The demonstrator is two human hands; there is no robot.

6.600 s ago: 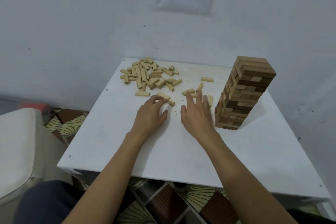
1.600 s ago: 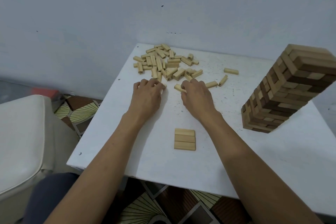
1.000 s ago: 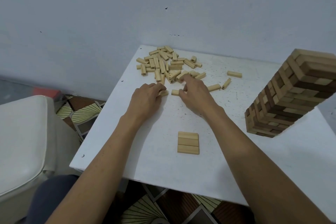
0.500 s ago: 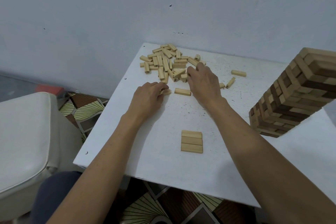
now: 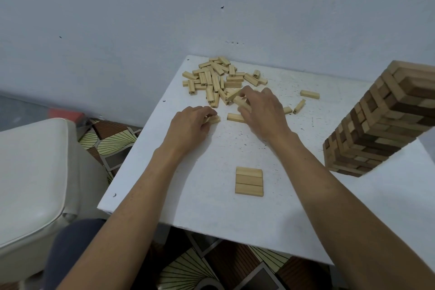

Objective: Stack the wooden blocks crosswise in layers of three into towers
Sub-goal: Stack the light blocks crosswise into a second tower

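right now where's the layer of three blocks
Head view: the layer lies flat mid-table, nearer the person than the right hand and left of the tower.

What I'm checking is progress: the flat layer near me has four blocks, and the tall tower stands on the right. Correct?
No: the head view shows the flat layer has three blocks, not four. The tall tower does stand on the right.

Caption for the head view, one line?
Left hand grips one block, right hand another, beside the pile; a three-block layer and tall tower stand nearby.
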